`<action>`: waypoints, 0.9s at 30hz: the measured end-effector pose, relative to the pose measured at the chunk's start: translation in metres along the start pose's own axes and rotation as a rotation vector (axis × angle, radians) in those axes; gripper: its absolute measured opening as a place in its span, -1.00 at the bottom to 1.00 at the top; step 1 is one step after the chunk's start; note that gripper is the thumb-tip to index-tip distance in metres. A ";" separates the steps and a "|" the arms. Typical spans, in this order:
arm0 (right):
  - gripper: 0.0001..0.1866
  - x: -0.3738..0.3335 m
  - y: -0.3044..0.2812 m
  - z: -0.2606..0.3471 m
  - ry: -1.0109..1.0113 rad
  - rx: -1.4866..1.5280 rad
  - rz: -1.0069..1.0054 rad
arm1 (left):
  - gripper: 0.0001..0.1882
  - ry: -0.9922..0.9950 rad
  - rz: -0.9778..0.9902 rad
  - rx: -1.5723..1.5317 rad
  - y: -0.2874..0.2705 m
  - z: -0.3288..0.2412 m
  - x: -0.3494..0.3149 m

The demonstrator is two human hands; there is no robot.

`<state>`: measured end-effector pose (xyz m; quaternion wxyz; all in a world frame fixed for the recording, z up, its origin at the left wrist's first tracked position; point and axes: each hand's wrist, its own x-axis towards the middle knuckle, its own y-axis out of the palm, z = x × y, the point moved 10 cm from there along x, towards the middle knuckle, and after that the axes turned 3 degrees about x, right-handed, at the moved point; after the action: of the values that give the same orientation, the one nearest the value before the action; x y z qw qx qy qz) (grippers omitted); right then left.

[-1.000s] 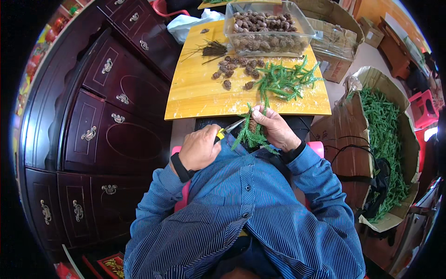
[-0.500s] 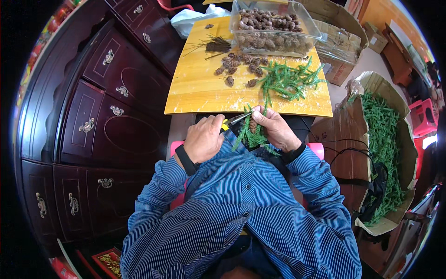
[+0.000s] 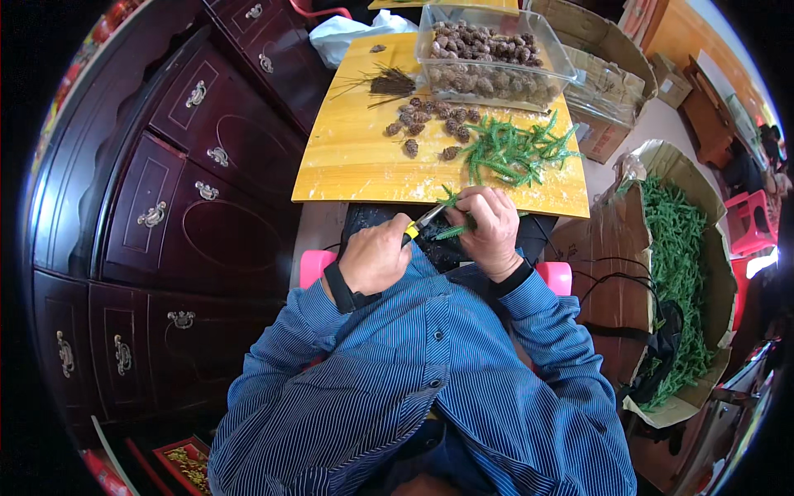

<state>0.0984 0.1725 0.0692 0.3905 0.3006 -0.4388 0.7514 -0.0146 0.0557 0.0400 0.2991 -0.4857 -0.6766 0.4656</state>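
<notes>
My left hand (image 3: 376, 260) is closed around pliers (image 3: 423, 221) with yellow-and-black grips, whose metal jaws point up and right. The jaws reach the green artificial pine sprig (image 3: 452, 232) that my right hand (image 3: 490, 231) pinches just past the table's near edge. My right fingers are curled over and cover most of the sprig; the pine cone is out of sight behind them. On the yellow wooden table (image 3: 356, 174) lie a heap of loose green sprigs (image 3: 517, 150), several brown pine cones (image 3: 426, 117) and a bundle of thin dark wires (image 3: 390, 83).
A clear plastic bin (image 3: 556, 76) of pine cones stands at the table's far right. An open cardboard box (image 3: 695, 413) full of greenery is at the right, with black cables beside it. Dark wooden cabinets (image 3: 240, 281) line the left. A white bag (image 3: 339, 37) sits behind the table.
My right hand has turned over and closed more around the sprig, hiding the pine cone that showed before. My left hand and the pliers have shifted slightly right and nearer to me.
</notes>
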 end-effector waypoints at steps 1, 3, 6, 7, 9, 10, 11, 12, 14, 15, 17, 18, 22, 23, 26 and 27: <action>-0.71 0.000 0.002 -0.002 0.028 0.012 0.022 | -0.72 -0.001 -0.006 -0.003 0.000 0.001 0.000; -0.73 0.000 0.007 -0.006 0.087 0.039 0.066 | -0.72 0.001 -0.007 -0.007 0.001 0.006 -0.001; -0.77 -0.005 0.016 -0.024 0.279 0.448 0.118 | -0.72 0.016 -0.021 0.005 -0.006 0.007 -0.003; -0.79 -0.009 0.023 -0.032 0.379 0.652 0.143 | -0.72 0.032 -0.032 0.019 -0.010 0.006 -0.003; -0.78 -0.020 0.035 -0.049 0.591 0.867 0.168 | -0.72 0.048 -0.042 0.033 -0.014 0.007 -0.005; -0.78 -0.031 0.049 -0.056 0.806 1.082 0.191 | -0.71 0.048 -0.042 0.049 -0.014 0.009 -0.006; -0.76 -0.044 0.063 -0.058 1.024 1.294 0.212 | -0.71 0.049 -0.042 0.064 -0.014 0.010 -0.007; -0.76 -0.043 0.062 -0.058 1.026 1.294 0.212 | -0.71 0.051 -0.041 0.080 -0.013 0.010 -0.008; -0.76 -0.054 0.072 -0.047 1.143 1.358 0.393 | -0.70 0.055 -0.042 0.084 -0.012 0.009 -0.010; -0.76 -0.059 0.077 -0.041 1.200 1.386 0.484 | -0.69 0.060 -0.044 0.089 -0.012 0.008 -0.011; -0.81 -0.057 0.076 -0.041 1.169 1.385 0.481 | -0.69 0.067 -0.044 0.093 -0.010 0.006 -0.012; -0.84 -0.054 0.075 -0.039 1.135 1.384 0.480 | -0.68 0.069 -0.047 0.087 -0.008 0.006 -0.012; -0.86 -0.045 0.070 -0.043 0.955 1.256 0.413 | -0.67 0.057 -0.045 0.077 -0.005 0.004 -0.011; -0.86 -0.041 0.066 -0.045 0.881 1.192 0.381 | -0.67 0.039 -0.038 0.080 -0.003 0.004 -0.010; -0.86 -0.035 0.062 -0.049 0.701 0.957 0.362 | -0.66 0.017 -0.038 0.084 -0.001 0.006 -0.011; -0.84 -0.031 0.058 -0.048 0.610 0.839 0.352 | -0.65 0.015 -0.046 0.086 0.000 0.007 -0.011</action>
<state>0.0599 0.1874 -0.0012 0.2151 0.1211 -0.0120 0.9690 -0.0167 0.0430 0.0382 0.3355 -0.4602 -0.6646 0.4837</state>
